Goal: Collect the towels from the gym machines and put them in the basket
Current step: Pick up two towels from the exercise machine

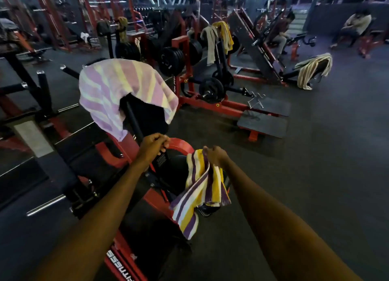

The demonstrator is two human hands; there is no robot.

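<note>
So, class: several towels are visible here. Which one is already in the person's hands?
The yellow, purple and white striped towel, gripped by the right hand. The pastel striped towel and the others farther back remain draped over machines.

Dark rubber floor spreads to the right of the right hand's fingers. Up beyond them a metal cable handle lies on a black platform — much farther off, one seated person and another flank pale steps.

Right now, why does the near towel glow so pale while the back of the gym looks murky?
Head view: the pink striped towel is overexposed by close light; the far racks are dim and soft; wide-angle distortion bends the edges and stretches both forearms.
</note>
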